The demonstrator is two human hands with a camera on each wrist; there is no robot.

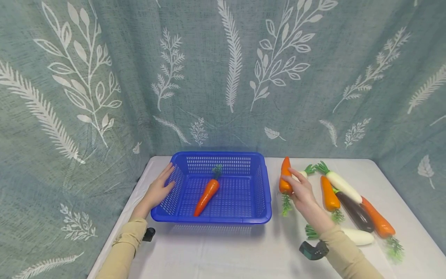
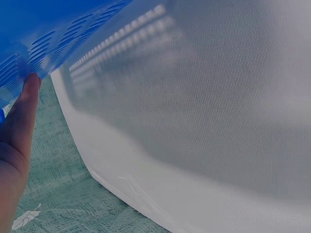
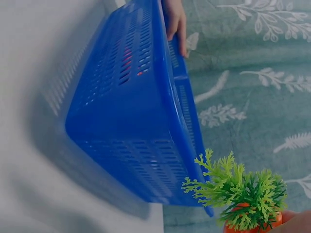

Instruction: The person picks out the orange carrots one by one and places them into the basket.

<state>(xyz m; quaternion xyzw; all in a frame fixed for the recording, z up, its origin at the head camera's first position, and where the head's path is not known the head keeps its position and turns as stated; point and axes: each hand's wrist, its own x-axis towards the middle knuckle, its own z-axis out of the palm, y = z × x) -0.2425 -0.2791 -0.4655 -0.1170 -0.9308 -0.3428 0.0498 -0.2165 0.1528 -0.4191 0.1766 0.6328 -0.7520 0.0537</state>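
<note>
My right hand (image 1: 302, 190) pinches an orange carrot (image 1: 285, 176) between thumb and fingers, to the right of a blue plastic basket (image 1: 216, 220). The carrot's tip points away and its leafy green top hangs toward me. Close up in the right wrist view, the green top (image 3: 238, 194) overlaps the basket's rim. Inside the basket lies another carrot (image 1: 207, 197), slanted, leaves at the far end. At the basket's left side is my left hand (image 1: 157, 190), fingers straight along the rim. One finger (image 2: 30, 97) shows against the slotted wall in the left wrist view.
Right of the basket lie a white radish (image 1: 345, 186), a short carrot (image 1: 329, 193), an eggplant (image 1: 355, 211), a longer carrot (image 1: 379, 219) and a nearer radish (image 1: 360, 236). A further radish (image 1: 309, 169) is partly behind my right hand. A patterned curtain (image 1: 209, 77) hangs behind the white table (image 1: 216, 252).
</note>
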